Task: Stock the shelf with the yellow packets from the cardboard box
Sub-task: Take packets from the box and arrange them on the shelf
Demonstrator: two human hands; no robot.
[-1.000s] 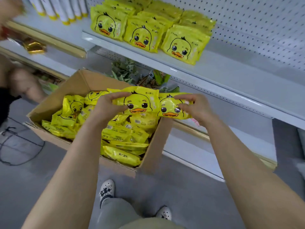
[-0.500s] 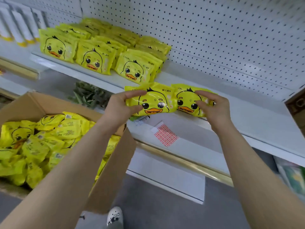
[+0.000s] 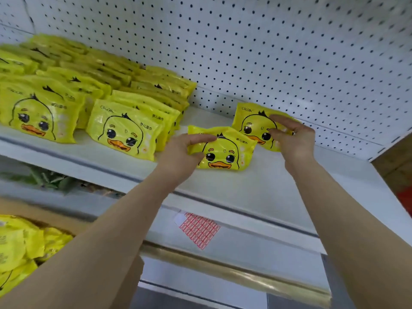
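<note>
My left hand (image 3: 182, 152) grips a yellow duck-face packet (image 3: 225, 152) by its left edge; the packet's bottom rests on the white shelf (image 3: 256, 186). My right hand (image 3: 292, 137) holds a second yellow packet (image 3: 252, 121) just behind and to the right, near the pegboard back. Rows of the same yellow packets (image 3: 124, 128) stand on the shelf to the left. The cardboard box (image 3: 29, 210) shows at the lower left, with several more packets (image 3: 20, 248) inside.
A white pegboard (image 3: 256, 52) backs the shelf. Bare shelf runs to the right of my hands up to a brown panel (image 3: 396, 166). A red sticker sheet (image 3: 199, 230) lies on the lower shelf, which has a gold front strip (image 3: 234, 270). Green items (image 3: 46, 179) sit under the shelf.
Both hands rose from the box to the shelf with a packet each. The packets, held side by side before, are now on the shelf, the right one further back.
</note>
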